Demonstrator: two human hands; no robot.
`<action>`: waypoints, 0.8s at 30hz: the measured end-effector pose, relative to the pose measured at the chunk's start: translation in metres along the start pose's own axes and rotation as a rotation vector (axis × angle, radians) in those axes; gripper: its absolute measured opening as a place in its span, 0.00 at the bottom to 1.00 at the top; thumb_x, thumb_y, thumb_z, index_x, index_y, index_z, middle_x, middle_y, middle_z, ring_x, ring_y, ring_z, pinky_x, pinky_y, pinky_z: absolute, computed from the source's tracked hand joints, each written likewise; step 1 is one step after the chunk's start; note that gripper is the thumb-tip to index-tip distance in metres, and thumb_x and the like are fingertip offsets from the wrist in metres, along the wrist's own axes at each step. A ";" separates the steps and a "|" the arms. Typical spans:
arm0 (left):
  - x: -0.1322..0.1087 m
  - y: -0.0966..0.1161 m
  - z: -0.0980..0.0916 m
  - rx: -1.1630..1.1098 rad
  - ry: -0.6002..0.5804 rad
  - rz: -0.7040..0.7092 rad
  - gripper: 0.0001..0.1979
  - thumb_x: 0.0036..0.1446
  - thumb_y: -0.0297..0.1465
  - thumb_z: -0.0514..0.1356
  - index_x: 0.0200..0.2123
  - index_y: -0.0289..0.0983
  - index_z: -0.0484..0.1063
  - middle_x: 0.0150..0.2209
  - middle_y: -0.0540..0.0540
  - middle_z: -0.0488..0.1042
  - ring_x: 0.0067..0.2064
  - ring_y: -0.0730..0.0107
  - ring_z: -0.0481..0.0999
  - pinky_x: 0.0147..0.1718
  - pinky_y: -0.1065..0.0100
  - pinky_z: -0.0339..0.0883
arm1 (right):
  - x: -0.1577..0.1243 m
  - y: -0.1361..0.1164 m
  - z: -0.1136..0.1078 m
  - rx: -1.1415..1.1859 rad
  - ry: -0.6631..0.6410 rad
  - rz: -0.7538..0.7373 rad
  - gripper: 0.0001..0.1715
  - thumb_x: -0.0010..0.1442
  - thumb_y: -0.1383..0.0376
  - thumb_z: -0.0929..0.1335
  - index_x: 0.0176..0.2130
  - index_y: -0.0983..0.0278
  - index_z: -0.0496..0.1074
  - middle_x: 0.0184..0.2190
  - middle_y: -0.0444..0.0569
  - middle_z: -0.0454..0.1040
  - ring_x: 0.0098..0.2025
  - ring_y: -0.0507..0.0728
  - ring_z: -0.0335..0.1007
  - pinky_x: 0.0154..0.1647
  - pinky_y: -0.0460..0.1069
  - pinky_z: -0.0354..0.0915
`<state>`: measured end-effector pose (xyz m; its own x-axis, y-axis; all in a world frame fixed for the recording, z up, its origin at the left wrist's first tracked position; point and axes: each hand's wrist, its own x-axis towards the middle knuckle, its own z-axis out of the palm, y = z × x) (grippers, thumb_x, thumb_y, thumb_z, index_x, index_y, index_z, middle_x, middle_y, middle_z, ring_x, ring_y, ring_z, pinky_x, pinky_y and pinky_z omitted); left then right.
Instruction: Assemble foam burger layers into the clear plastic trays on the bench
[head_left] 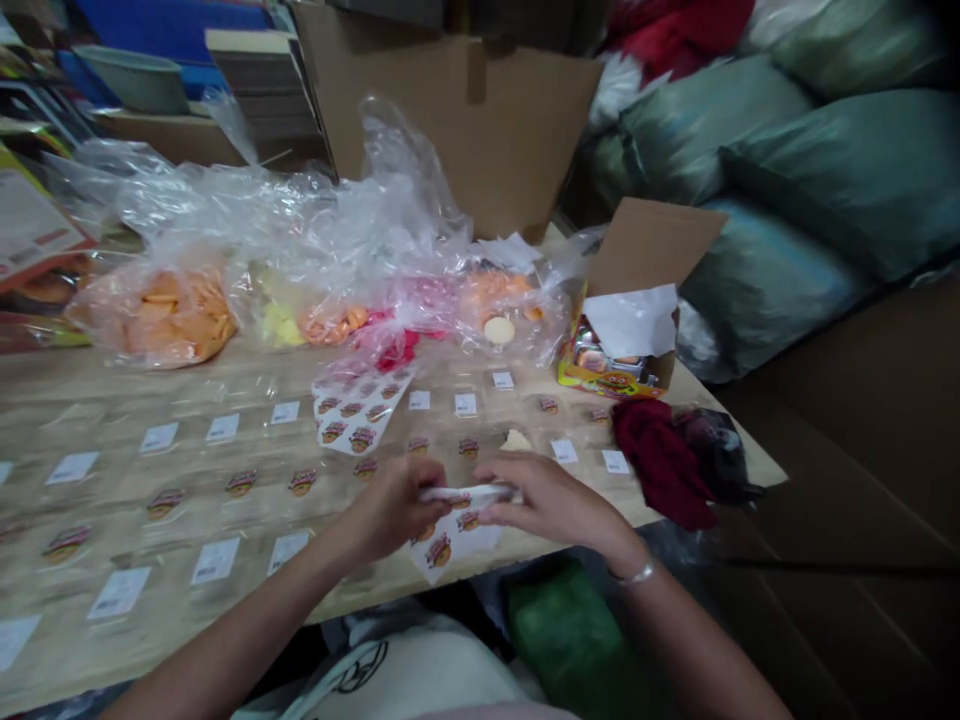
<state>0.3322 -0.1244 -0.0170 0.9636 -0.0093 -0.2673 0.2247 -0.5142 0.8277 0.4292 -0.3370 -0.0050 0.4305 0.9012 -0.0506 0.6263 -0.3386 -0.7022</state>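
Note:
Between both hands, near the table's front edge, is a white sticker sheet [480, 540] printed with round burger-like pictures; its upper edge is bent over. My left hand [397, 503] pinches the sheet's left side. On the other side, my right hand [541, 497] has its thumb below and fingers above the sheet's edge. Around them lie rows of clear plastic boxes, some with a burger sticker [302, 482], others with a white label [215, 560]. A second sticker sheet [352, 425] lies behind my left hand. A small cream-coloured piece [515, 440] sits just beyond my right hand.
Clear bags of orange pieces [184, 315] and pink pieces [397, 345] line the table's back. An open display box [611, 380] stands at right, behind a dark red cloth [660, 460]. Large green sacks [847, 180] and a big cardboard box [420, 90] rise behind.

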 end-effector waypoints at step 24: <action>0.006 -0.047 -0.033 -1.048 0.196 -0.315 0.21 0.37 0.43 0.70 0.24 0.35 0.67 0.20 0.54 0.67 0.22 0.78 0.64 0.23 0.74 0.56 | 0.079 -0.015 0.051 0.225 0.330 -0.338 0.07 0.65 0.71 0.62 0.37 0.61 0.67 0.36 0.47 0.70 0.40 0.53 0.67 0.42 0.49 0.64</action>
<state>0.3323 -0.0721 -0.0408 0.8273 0.1771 -0.5332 0.3861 0.5101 0.7686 0.4207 -0.2472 -0.0351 0.4325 0.8049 0.4064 0.6266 0.0558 -0.7773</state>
